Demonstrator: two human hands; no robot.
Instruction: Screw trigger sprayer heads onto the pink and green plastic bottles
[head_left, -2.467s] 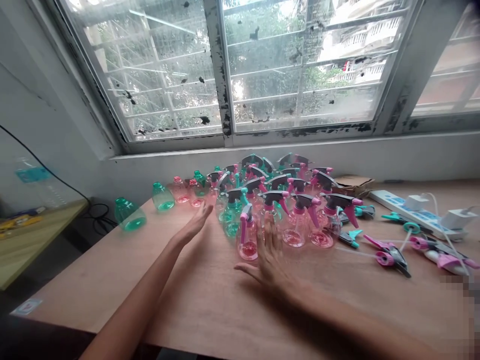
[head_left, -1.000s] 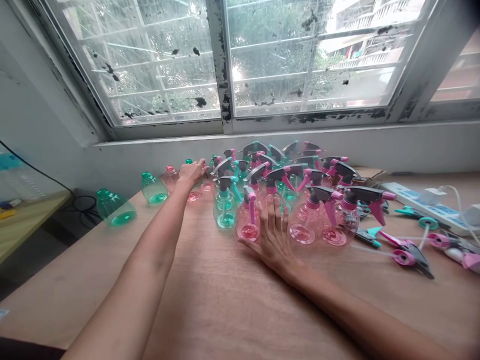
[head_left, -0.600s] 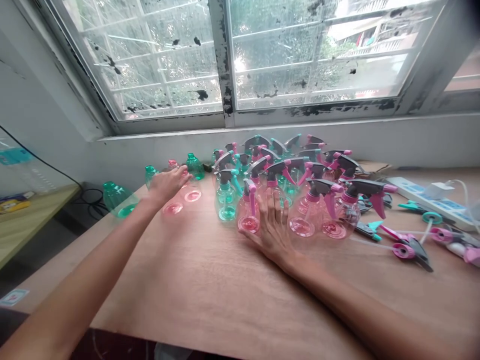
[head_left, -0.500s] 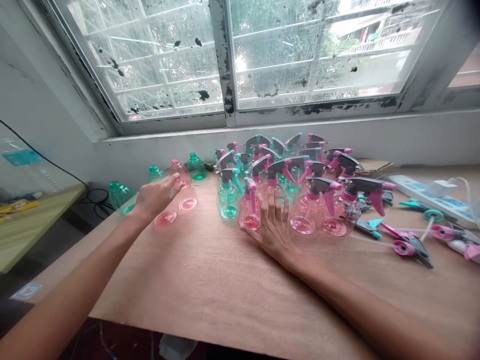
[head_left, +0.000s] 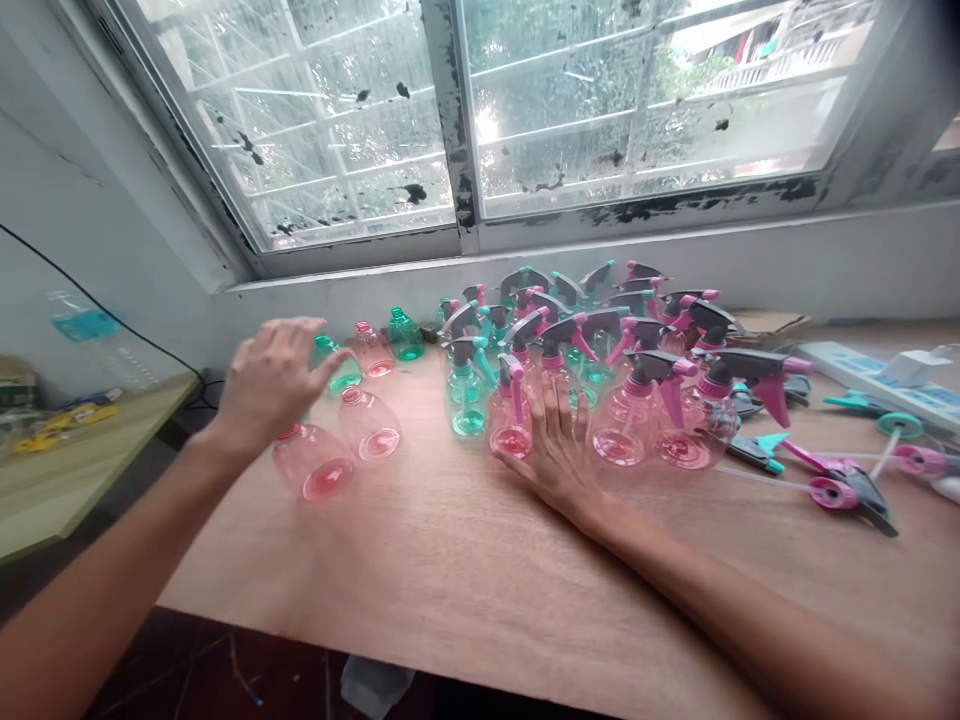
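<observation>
My left hand (head_left: 274, 378) hovers above the left part of the table, fingers stretched and thumb apart, with nothing visible in it. Just below it stands a clear pink bottle (head_left: 315, 468) without a spray head, its neck partly covered by the hand. Beside that is a second open pink bottle (head_left: 373, 430). A green bottle (head_left: 346, 375) is partly behind my thumb. My right hand (head_left: 559, 445) lies with extended fingers against the front row of the grouped spray bottles, between a pink spray bottle (head_left: 511, 430) and another pink spray bottle (head_left: 621, 430).
Another open pink bottle (head_left: 373, 350) and a green bottle (head_left: 406, 336) stand by the wall. Loose spray heads (head_left: 847, 488) with tubes lie at right, near a white power strip (head_left: 885, 380). The window (head_left: 637, 110) is behind; a wooden shelf (head_left: 67, 480) is at left.
My left hand has moved left and away from the pink bottle necks. The two front pink bottles stand nearer to me. My right hand stays against the spray bottles; the view has shifted slightly.
</observation>
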